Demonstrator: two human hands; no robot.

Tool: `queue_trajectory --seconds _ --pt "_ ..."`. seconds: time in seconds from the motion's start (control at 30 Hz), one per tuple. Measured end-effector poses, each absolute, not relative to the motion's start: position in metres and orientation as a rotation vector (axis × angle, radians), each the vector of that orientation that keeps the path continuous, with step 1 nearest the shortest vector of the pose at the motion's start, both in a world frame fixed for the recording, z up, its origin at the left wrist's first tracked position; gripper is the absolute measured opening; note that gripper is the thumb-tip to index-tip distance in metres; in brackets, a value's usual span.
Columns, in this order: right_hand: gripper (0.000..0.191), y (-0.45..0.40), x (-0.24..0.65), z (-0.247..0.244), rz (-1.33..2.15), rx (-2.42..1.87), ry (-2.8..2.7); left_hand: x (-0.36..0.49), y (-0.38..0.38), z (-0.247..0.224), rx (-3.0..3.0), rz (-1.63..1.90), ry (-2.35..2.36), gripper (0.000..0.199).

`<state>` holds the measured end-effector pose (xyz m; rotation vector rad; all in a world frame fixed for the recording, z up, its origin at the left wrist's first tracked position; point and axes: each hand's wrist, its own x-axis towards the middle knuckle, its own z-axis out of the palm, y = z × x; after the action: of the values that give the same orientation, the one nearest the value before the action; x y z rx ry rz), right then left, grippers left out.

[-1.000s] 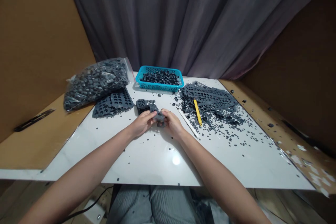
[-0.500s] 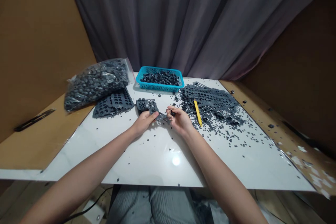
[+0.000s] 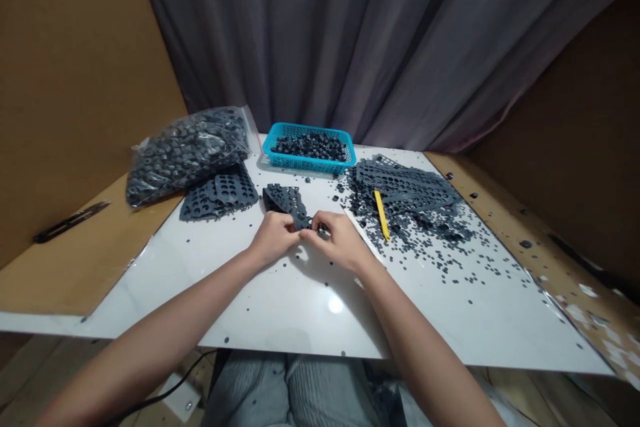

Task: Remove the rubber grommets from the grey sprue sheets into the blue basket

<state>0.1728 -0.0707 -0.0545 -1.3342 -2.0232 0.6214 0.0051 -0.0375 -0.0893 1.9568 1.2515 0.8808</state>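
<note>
A dark grey perforated rubber-like sheet [image 3: 286, 197] curls up from the white table between my hands. My left hand [image 3: 273, 237] is closed on its near edge, thumb pointing right. Against its thumb presses my right hand [image 3: 339, 240], fingers bent and pinching the right end of the same sheet. The two thumbs meet, and part of the sheet is hidden behind the fingers. A thin white stick [image 3: 361, 229] lies along the right side of my right hand. Farther right, a yellow tool [image 3: 382, 215] rests against a stack of perforated grey sheets [image 3: 407, 185].
A blue basket [image 3: 310, 164] of small black pieces stands at the back. To the left, a clear zip bag [image 3: 193, 155] of grey pieces leans over more perforated sheets [image 3: 220, 193]. Small black discs [image 3: 440, 257] litter the right side. A black cutter [image 3: 70, 221] lies far left.
My right hand has come in against my left hand, and its fingers have closed on the sheet's right end. The white stick beside it now shows. The view has shifted slightly.
</note>
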Motion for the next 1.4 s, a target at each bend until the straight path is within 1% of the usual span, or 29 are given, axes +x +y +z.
queue_trajectory --seconds 0.13,0.2,0.33,0.43,0.5,0.6,0.73,0.87,0.93,1.03,1.1,1.2,1.3,1.4 --pt "0.027 -0.07 0.172 -0.058 0.666 -1.357 -2.158 0.002 -0.036 -0.088 2.17 0.836 1.108 0.023" --pt "0.027 -0.069 0.171 -0.06 0.708 -1.343 -2.174 0.001 -0.035 -0.087 2.245 0.808 1.058 0.019" --pt "0.027 -0.067 0.171 -0.062 0.792 -1.294 -2.205 0.003 -0.035 -0.085 2.246 0.711 1.008 0.022" --pt "0.028 -0.065 0.175 -0.061 0.903 -1.216 -2.233 0.002 -0.034 -0.083 2.058 0.586 0.964 0.025" --pt "0.028 -0.063 0.178 -0.062 1.05 -1.127 -2.203 0.0 -0.032 -0.082 1.869 0.491 0.891 0.028" --pt "0.031 -0.061 0.182 -0.065 1.308 -1.024 -2.028 -0.004 -0.028 -0.084 1.64 0.418 0.739 0.033" --pt "0.038 -0.058 0.182 -0.073 1.559 -0.924 -1.7 -0.005 -0.024 -0.089 1.498 0.495 0.61 0.036" --pt "0.039 -0.054 0.181 -0.078 1.797 -0.807 -1.427 -0.002 -0.024 -0.092 1.308 0.542 0.531 0.038" --pt "0.038 -0.051 0.184 -0.079 1.845 -0.75 -1.308 -0.002 -0.024 -0.092 1.221 0.609 0.523 0.04" --pt "0.033 -0.045 0.19 -0.081 1.802 -0.745 -1.237 -0.002 -0.023 -0.092 1.213 0.695 0.565 0.041" --pt "0.027 -0.044 0.192 -0.081 1.709 -0.825 -1.262 -0.003 -0.022 -0.093 1.276 0.688 0.62 0.04" --pt "0.021 -0.048 0.189 -0.076 1.378 -1.003 -1.477 -0.003 -0.022 -0.094 1.414 0.617 0.68 0.035" --pt "0.021 -0.057 0.181 -0.069 1.004 -1.097 -1.811 -0.001 -0.025 -0.093 1.581 0.59 0.703 0.029" --pt "0.024 -0.063 0.175 -0.065 0.794 -1.162 -2.015 0.001 -0.028 -0.089 1.782 0.556 0.76 0.025"
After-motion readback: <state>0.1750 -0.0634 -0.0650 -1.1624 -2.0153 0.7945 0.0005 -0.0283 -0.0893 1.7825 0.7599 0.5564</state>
